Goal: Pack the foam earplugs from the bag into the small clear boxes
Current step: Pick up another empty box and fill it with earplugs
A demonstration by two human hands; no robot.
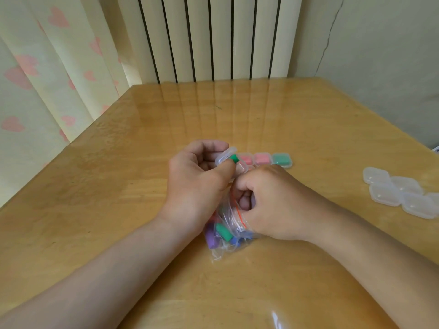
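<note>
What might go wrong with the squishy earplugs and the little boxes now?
The green foam earplug pokes out of the small clear box that the left hand holds, so it may spring free. The right hand is curled in the mouth of the clear plastic bag, and pulling out might spill the loose earplugs inside.

A single head-worn camera (wide-angle) looks forward and down, close over the counter [308, 129]; left hand [194, 179] and right hand [275, 205] sit mid-frame, radiator [213, 39] beyond.
</note>
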